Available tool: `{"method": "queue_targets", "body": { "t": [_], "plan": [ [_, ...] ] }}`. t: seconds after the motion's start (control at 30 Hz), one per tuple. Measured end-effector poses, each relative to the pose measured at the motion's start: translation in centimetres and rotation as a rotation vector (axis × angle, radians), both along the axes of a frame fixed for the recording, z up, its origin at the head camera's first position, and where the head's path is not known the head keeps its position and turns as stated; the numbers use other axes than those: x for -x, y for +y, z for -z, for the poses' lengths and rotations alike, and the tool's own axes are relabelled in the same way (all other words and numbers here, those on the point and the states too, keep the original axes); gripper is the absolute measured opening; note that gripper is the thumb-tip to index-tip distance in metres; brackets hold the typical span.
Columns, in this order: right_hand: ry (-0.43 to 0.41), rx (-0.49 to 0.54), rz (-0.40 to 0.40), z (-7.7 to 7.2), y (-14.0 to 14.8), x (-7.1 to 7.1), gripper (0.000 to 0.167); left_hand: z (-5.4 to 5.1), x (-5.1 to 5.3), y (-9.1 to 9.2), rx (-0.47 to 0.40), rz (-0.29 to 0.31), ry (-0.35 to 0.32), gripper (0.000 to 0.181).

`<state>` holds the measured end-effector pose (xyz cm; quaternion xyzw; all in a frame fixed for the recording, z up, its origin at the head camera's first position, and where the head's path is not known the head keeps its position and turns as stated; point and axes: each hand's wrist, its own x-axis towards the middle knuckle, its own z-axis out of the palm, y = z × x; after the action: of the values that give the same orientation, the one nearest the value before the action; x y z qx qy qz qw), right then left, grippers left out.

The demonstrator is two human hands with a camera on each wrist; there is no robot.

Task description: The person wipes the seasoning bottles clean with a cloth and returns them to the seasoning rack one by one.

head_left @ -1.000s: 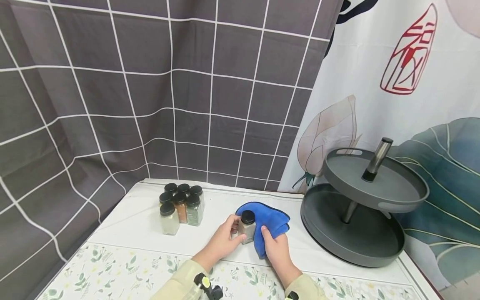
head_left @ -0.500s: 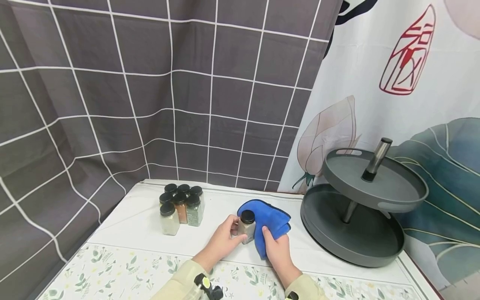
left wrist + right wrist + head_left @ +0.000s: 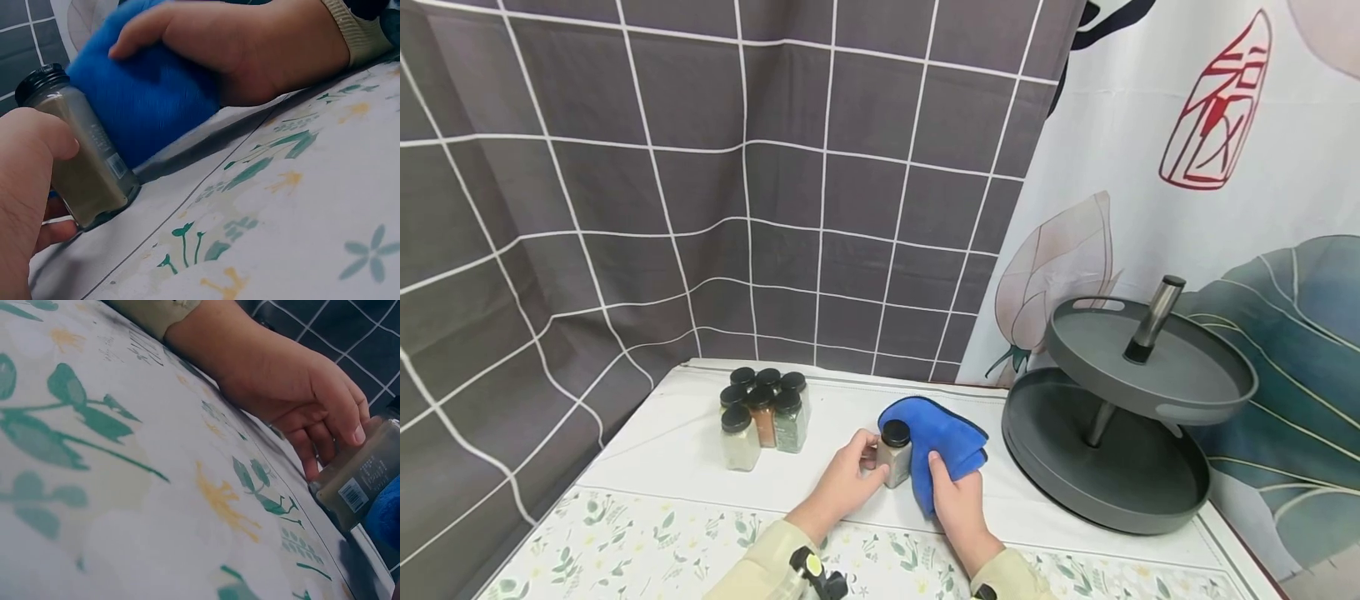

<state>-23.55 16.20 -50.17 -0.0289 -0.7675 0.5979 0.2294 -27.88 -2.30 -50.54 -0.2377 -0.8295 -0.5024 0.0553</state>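
Observation:
A square glass spice jar [image 3: 892, 465] with a black lid and greyish-brown contents is gripped by my left hand [image 3: 844, 482], thumb on the near side. The left wrist view has the jar [image 3: 94, 169] upright at the table surface; I cannot tell if its base touches. My right hand [image 3: 961, 507] holds a folded blue cloth [image 3: 942, 437], thumb on top, just right of the jar. In the left wrist view the cloth [image 3: 150, 94] lies against or close behind the jar. A barcode label shows on the jar [image 3: 359, 475] in the right wrist view.
Several black-lidded spice jars [image 3: 762, 408] stand grouped at the table's back left. A grey two-tier round rack [image 3: 1105, 508] with a metal post stands at the right. Grey checked curtain [image 3: 775, 183] and a printed white curtain hang behind the white, leaf-patterned table [image 3: 647, 533].
The right hand and the blue cloth have shifted slightly to the right, a little away from the jar. The left hand and jar stay almost in place.

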Motion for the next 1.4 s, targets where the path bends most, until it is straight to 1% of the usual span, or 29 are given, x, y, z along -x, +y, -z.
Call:
{"method": "queue_targets", "body": {
  "t": [0.03,0.1,0.2,0.27,0.3,0.4,0.47,0.57,0.63,0.73,0.8,0.87,0.93,1.0,1.13,1.23,1.4],
  "plan": [
    [0.012,0.014,0.009,0.02,0.02,-0.03,0.039,0.04,0.04,0.02,-0.004,0.000,-0.001,0.033],
    [0.010,0.018,-0.006,0.05,0.02,-0.05,0.040,0.13,0.09,0.04,-0.006,-0.010,-0.005,0.032],
    [-0.049,-0.028,-0.057,0.12,-0.06,-0.04,0.045,0.25,0.12,0.05,-0.012,-0.026,-0.005,0.036],
    [-0.073,-0.030,-0.072,0.21,-0.07,0.00,0.047,0.30,0.12,0.06,-0.018,-0.031,-0.002,0.040],
    [-0.074,-0.023,-0.067,0.22,-0.08,-0.03,0.048,0.30,0.10,0.06,-0.020,-0.031,0.003,0.044],
    [-0.038,0.012,-0.061,0.10,-0.10,-0.13,0.048,0.35,0.10,0.05,-0.013,-0.023,0.022,0.054],
    [-0.048,-0.017,-0.076,0.08,-0.15,-0.13,0.049,0.37,0.13,0.03,0.004,-0.025,0.038,0.058],
    [-0.092,-0.090,-0.111,0.10,-0.22,-0.07,0.051,0.36,0.22,0.02,0.028,-0.024,0.054,0.059],
    [-0.097,-0.094,-0.106,0.10,-0.24,-0.04,0.050,0.37,0.31,0.04,0.039,-0.016,0.058,0.059],
    [-0.058,-0.044,-0.097,-0.03,-0.22,-0.13,0.048,0.41,0.45,0.08,0.038,-0.005,0.047,0.058],
    [-0.041,-0.030,-0.115,-0.11,-0.22,-0.13,0.050,0.42,0.51,0.11,0.025,-0.005,0.033,0.058],
    [-0.058,-0.056,-0.142,-0.08,-0.23,-0.11,0.052,0.43,0.56,0.13,0.003,-0.010,0.021,0.057],
    [-0.069,-0.074,-0.150,-0.05,-0.24,-0.04,0.052,0.38,0.55,0.14,-0.012,-0.017,0.014,0.056],
    [-0.065,-0.063,-0.147,-0.04,-0.23,-0.03,0.051,0.27,0.48,0.14,-0.015,-0.025,-0.001,0.056],
    [-0.053,-0.044,-0.146,-0.10,-0.23,-0.12,0.052,0.08,0.37,0.09,0.009,-0.035,-0.022,0.055],
    [-0.073,-0.044,-0.149,-0.12,-0.25,-0.16,0.053,-0.02,0.41,0.05,0.009,-0.037,-0.029,0.055],
    [-0.044,-0.001,-0.133,-0.34,-0.32,-0.51,0.051,-0.09,0.44,0.05,0.009,-0.031,-0.043,0.054]
  ]
}}
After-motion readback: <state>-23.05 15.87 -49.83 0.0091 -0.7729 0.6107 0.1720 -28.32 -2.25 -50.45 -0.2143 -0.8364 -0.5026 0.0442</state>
